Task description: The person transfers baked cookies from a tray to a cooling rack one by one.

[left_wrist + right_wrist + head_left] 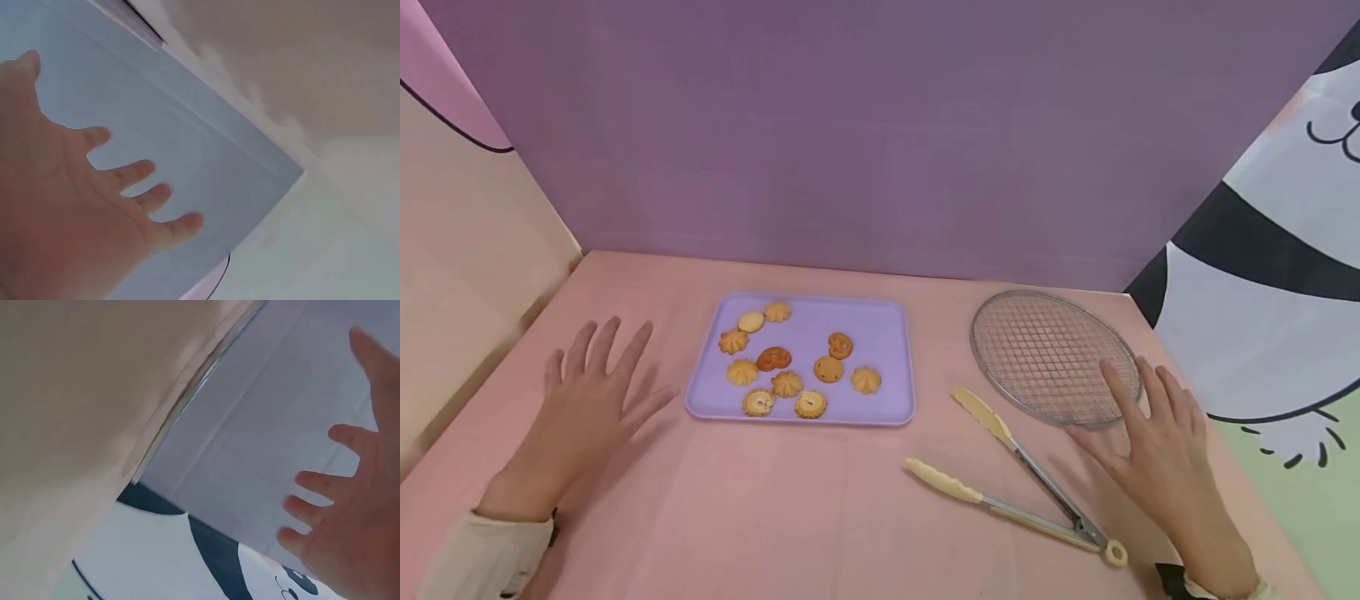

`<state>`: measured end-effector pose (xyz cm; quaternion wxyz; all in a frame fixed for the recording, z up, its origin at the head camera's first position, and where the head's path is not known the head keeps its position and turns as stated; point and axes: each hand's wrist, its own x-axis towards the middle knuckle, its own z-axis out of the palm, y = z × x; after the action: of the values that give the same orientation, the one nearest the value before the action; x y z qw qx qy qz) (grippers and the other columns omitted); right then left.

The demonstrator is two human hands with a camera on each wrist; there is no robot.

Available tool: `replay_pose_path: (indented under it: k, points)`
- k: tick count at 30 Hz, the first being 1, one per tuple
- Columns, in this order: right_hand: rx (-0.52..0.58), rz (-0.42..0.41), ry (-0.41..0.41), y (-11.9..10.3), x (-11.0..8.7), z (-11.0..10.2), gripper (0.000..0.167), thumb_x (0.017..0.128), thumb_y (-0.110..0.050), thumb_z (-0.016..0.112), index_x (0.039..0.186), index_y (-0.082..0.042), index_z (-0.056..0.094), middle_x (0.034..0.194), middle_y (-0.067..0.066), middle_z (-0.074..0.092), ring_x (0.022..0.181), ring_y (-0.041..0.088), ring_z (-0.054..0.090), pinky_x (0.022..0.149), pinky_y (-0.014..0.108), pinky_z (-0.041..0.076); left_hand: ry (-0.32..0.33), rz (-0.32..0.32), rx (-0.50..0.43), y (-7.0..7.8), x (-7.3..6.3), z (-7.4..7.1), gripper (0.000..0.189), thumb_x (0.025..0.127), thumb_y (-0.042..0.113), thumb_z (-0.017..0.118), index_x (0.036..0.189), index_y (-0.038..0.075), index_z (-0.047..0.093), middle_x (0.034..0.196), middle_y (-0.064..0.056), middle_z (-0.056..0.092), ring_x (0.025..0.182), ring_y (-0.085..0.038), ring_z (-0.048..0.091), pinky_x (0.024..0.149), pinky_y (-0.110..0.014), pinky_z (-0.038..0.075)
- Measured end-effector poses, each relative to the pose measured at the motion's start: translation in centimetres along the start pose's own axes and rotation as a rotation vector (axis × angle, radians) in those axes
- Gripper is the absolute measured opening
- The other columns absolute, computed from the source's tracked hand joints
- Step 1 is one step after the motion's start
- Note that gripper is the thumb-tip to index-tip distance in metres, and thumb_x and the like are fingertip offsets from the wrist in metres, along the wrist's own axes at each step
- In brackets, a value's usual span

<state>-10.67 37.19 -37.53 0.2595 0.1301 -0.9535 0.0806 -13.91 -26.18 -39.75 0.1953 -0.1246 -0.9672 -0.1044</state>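
Note:
My left hand (pixel 583 408), fingers spread and holding nothing, is over the table left of a lavender tray (pixel 805 312). Several cookies lie on that tray, among them a pretzel-shaped one (pixel 774 359), a round one (pixel 828 369) and a star-shaped one (pixel 866 380). On the right, my right hand (pixel 1161 450) is also spread and holds nothing; its fingertips overlap the near right edge of a round wire mesh rack (pixel 1045 350) in the head view. Between tray and right hand lie tongs (pixel 1037 475) with cream tips, their arms apart. Both wrist views show bare palms with extended fingers.
The pink table (pixel 775 508) meets a purple wall panel (pixel 880 150) at the back. A beige panel (pixel 467 250) stands at the left, and a panel with a panda drawing (pixel 1277 317) at the right.

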Motion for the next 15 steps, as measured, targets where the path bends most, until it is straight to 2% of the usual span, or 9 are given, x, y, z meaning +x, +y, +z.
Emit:
replay_pose_path:
  k: [2, 4, 8, 11, 13, 15]
  points:
    - [0.085, 0.035, -0.063, -0.8, 0.0, -0.5, 0.086, 0.084, -0.048, 0.075, 0.154, -0.016, 0.037, 0.146, 0.033, 0.037, 0.132, 0.055, 0.033, 0.102, 0.074, 0.024, -0.022, 0.009, -0.027, 0.4, 0.0, 0.0, 0.077, 0.093, 0.049, 0.063, 0.152, 0.008, 0.034, 0.146, -0.031, 0.034, 0.131, -0.054, 0.031, 0.094, -0.074, 0.028]
    - [0.161, 0.083, -0.160, -1.8, 0.1, -1.0, 0.080, 0.088, -0.041, 0.074, 0.154, -0.012, 0.036, 0.143, 0.033, 0.042, 0.129, 0.054, 0.037, 0.097, 0.074, 0.030, -0.045, 0.012, -0.056, 0.8, 0.1, -0.1, 0.072, 0.095, 0.046, 0.062, 0.148, 0.002, 0.039, 0.139, -0.032, 0.040, 0.121, -0.053, 0.039, 0.090, -0.070, 0.036]
    - [0.254, 0.161, -0.379, -4.1, 0.2, -1.6, 0.072, 0.096, -0.046, 0.062, 0.153, -0.010, 0.037, 0.136, 0.025, 0.053, 0.127, 0.048, 0.045, 0.093, 0.071, 0.037, -0.138, -0.006, -0.153, 1.4, 0.4, -0.6, 0.064, 0.101, 0.041, 0.056, 0.145, -0.003, 0.042, 0.132, -0.033, 0.046, 0.118, -0.052, 0.044, 0.091, -0.069, 0.039]
    - [0.267, 0.161, -0.484, -5.4, 0.1, -1.5, 0.078, 0.093, -0.056, 0.061, 0.152, -0.010, 0.037, 0.137, 0.019, 0.055, 0.126, 0.044, 0.049, 0.093, 0.069, 0.040, -0.184, -0.002, -0.233, 1.6, 0.9, -0.6, 0.058, 0.102, 0.035, 0.056, 0.141, -0.006, 0.045, 0.117, -0.030, 0.056, 0.104, -0.045, 0.056, 0.086, -0.063, 0.046]
    - [0.247, 0.134, -0.529, -6.0, -0.1, -1.3, 0.087, 0.089, -0.062, 0.063, 0.152, -0.009, 0.037, 0.138, 0.019, 0.053, 0.125, 0.044, 0.050, 0.092, 0.068, 0.042, -0.203, 0.003, -0.280, 1.6, 1.2, -0.4, 0.054, 0.101, 0.030, 0.058, 0.139, -0.007, 0.047, 0.103, -0.022, 0.062, 0.090, -0.034, 0.061, 0.079, -0.054, 0.051]
    - [0.223, 0.091, -0.552, -6.4, -0.4, -1.0, 0.096, 0.083, -0.067, 0.066, 0.152, -0.007, 0.035, 0.136, 0.018, 0.054, 0.124, 0.041, 0.053, 0.092, 0.064, 0.044, -0.216, 0.008, -0.337, 1.4, 1.5, -0.1, 0.050, 0.100, 0.025, 0.060, 0.137, -0.007, 0.049, 0.090, -0.012, 0.063, 0.077, -0.023, 0.060, 0.071, -0.042, 0.052]
